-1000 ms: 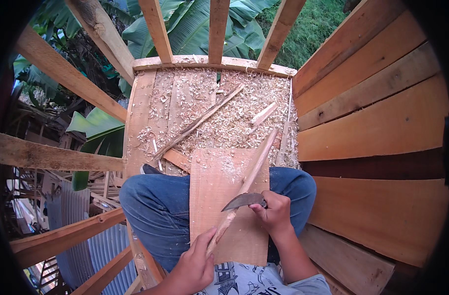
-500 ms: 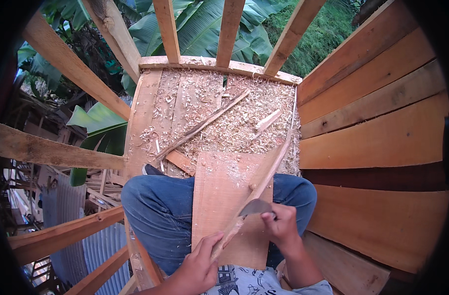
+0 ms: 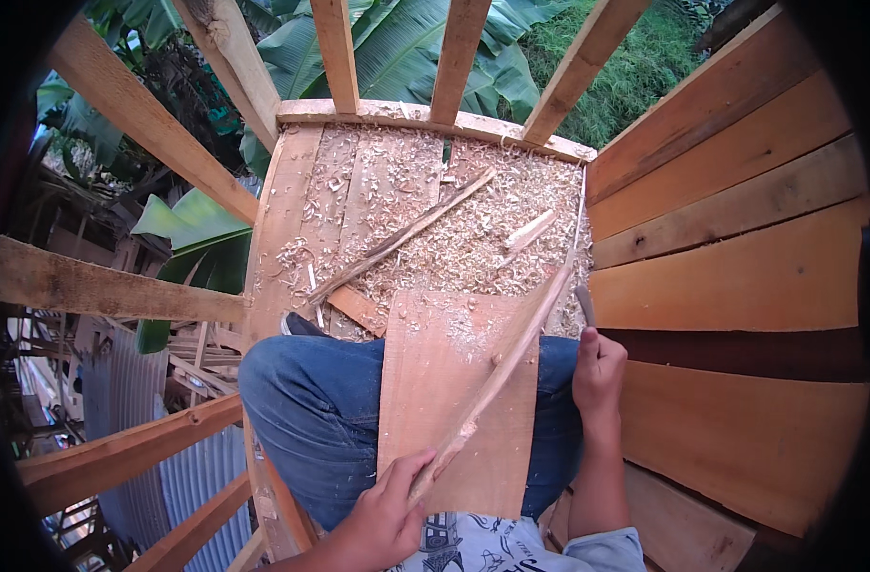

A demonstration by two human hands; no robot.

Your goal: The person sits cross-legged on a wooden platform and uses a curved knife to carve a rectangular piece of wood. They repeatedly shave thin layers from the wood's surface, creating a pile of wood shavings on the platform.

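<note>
A long strip of wood (image 3: 497,381) slants up and to the right across a wide flat board (image 3: 416,381) lying over my lap. My left hand (image 3: 392,510) is closed around the near end of that strip. Pale, freshly cut wood shows along its lower half. Off to the right of the strip, my right hand (image 3: 600,367) grips a knife (image 3: 584,305) by its handle, which the fingers hide. The grey blade points away from me, seen nearly edge-on and apart from the wood.
Wood shavings (image 3: 435,253) cover the plank floor ahead. A long dark-edged stick (image 3: 406,234), a short pale offcut (image 3: 530,232) and an orange-brown block (image 3: 356,310) lie there. Slatted rails (image 3: 111,291) stand at left and front; a plank wall (image 3: 730,286) closes the right side.
My right hand has lifted the knife off the strip and swung it up and to the right. The left hand keeps its hold, and the strip lies much as before.
</note>
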